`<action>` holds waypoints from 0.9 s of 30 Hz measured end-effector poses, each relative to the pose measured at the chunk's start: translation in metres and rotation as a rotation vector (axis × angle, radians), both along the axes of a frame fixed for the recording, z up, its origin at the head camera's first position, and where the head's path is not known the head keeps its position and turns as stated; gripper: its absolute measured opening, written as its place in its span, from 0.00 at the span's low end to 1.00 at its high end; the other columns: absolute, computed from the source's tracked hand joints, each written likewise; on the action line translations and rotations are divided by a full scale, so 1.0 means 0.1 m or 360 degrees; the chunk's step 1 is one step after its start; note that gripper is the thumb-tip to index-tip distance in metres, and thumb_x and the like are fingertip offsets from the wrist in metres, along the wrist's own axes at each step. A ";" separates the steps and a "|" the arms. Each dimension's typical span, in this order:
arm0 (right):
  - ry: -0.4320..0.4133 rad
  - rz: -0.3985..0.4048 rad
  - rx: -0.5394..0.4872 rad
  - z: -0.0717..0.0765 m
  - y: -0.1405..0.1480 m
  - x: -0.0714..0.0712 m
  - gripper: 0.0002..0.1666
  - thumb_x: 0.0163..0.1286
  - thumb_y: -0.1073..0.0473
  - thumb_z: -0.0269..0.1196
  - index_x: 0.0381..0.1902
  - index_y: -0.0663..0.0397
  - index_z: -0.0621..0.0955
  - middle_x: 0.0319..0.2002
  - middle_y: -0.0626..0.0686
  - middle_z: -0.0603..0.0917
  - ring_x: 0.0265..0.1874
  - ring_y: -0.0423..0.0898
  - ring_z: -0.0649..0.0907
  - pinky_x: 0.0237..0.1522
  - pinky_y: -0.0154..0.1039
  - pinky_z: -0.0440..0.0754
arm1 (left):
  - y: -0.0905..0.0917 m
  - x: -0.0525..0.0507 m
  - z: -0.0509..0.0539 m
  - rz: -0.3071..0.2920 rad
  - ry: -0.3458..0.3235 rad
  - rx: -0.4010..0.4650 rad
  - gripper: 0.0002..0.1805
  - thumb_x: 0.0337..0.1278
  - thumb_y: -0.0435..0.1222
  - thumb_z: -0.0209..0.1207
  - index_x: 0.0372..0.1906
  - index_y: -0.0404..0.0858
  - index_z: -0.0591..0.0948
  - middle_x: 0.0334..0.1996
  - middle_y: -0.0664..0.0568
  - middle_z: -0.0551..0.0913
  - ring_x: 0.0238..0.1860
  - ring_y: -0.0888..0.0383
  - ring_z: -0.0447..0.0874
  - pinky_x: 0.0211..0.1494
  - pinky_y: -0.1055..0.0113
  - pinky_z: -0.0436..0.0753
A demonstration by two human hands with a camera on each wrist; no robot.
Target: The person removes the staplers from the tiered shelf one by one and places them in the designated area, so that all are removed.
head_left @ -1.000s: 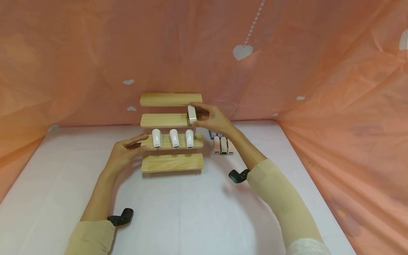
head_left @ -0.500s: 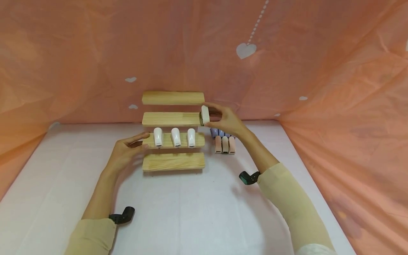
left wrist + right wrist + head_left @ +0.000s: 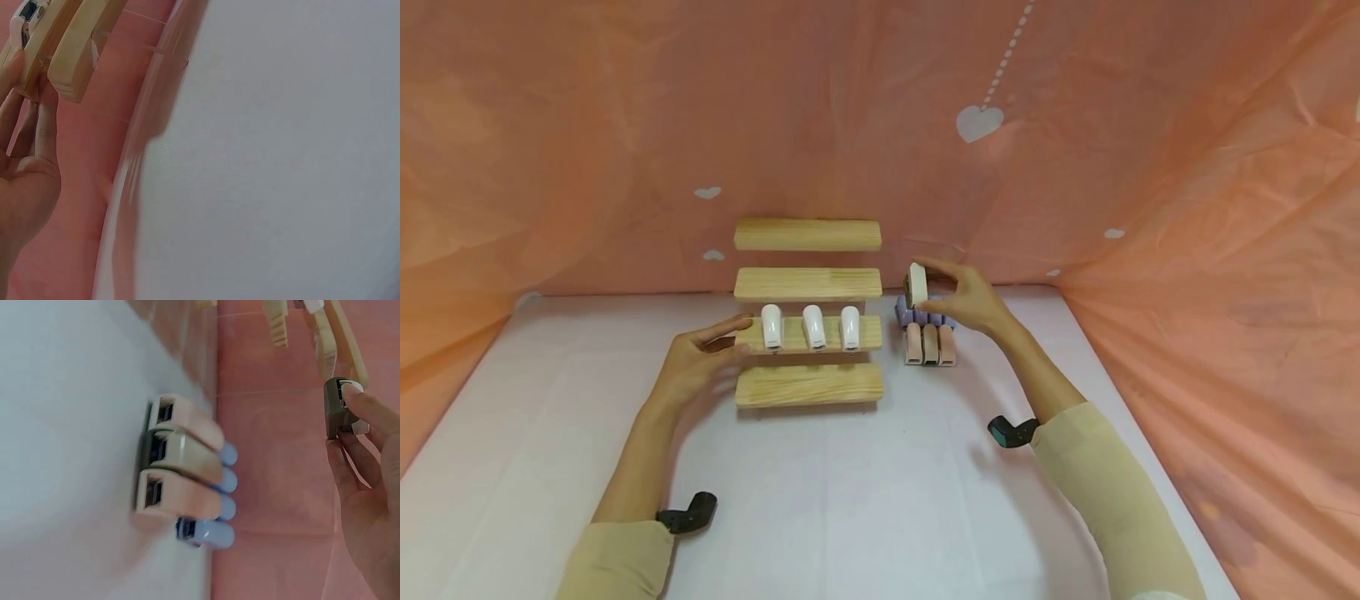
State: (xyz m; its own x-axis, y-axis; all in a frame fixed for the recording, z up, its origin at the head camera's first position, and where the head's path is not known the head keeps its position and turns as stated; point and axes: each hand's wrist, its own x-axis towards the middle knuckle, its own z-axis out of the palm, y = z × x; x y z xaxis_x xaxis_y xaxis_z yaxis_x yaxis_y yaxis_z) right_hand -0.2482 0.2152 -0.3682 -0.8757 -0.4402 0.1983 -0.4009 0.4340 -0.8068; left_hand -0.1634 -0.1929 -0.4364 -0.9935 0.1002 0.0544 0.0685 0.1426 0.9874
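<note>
My left hand (image 3: 696,358) grips the left end of the second-lowest plank of a wooden tiered shelf (image 3: 808,386). In the left wrist view its fingers reach round the plank's end (image 3: 44,47). Three white staplers (image 3: 813,327) stand in a row on that plank. Off the shelf's right side, my right hand (image 3: 966,297) pinches a small stapler (image 3: 334,415) with a pale top and a dark grey-olive body, between thumb and fingers. The held stapler is raised above a row of lilac-blue staplers (image 3: 904,312), partly hidden behind it and the hand.
Three staplers in pink and beige tones (image 3: 930,345) stand side by side on the white tabletop (image 3: 850,500), in front of the lilac-blue ones. The two upper planks (image 3: 808,283) and the lowest one bear nothing. A peach curtain with hearts (image 3: 820,125) hangs behind.
My right hand has carried the pale-topped stapler rightward and slightly down, from beside the second plank from the top to over the lilac-blue row. The left hand has kept its hold.
</note>
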 end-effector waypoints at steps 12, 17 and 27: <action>-0.0080 -0.0084 0.0021 -0.12 0.31 0.14 0.43 0.57 0.73 0.72 0.70 0.61 0.71 0.64 0.63 0.76 0.60 0.59 0.78 0.61 0.48 0.78 | 0.01 -0.01 0.01 -0.0028 0.0035 -0.0002 0.28 0.60 0.34 0.68 0.64 0.29 0.76 0.65 0.50 0.75 0.49 0.66 0.80 0.47 0.77 0.83; -0.0074 -0.0137 0.0063 -0.24 0.46 0.18 0.42 0.57 0.73 0.71 0.70 0.60 0.71 0.64 0.62 0.76 0.60 0.60 0.79 0.63 0.53 0.75 | 0.03 -0.01 0.02 -0.0023 0.0026 -0.0014 0.28 0.60 0.34 0.68 0.63 0.28 0.76 0.65 0.51 0.76 0.50 0.65 0.80 0.47 0.77 0.82; -0.0093 -0.0178 0.0031 -0.44 0.68 0.23 0.42 0.56 0.75 0.71 0.69 0.63 0.72 0.61 0.66 0.78 0.56 0.62 0.81 0.58 0.52 0.79 | 0.02 0.00 0.03 -0.0007 0.0026 -0.0032 0.28 0.60 0.35 0.68 0.63 0.29 0.77 0.63 0.52 0.77 0.49 0.65 0.80 0.47 0.77 0.82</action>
State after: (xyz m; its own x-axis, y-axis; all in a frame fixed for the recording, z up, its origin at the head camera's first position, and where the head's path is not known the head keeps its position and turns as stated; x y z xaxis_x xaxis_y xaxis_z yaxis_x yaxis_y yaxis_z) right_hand -0.2257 0.2828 -0.4122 -0.9294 -0.3424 0.1378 -0.3015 0.4891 -0.8184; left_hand -0.1634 -0.1906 -0.4329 -0.9920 0.1057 0.0687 0.0854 0.1624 0.9830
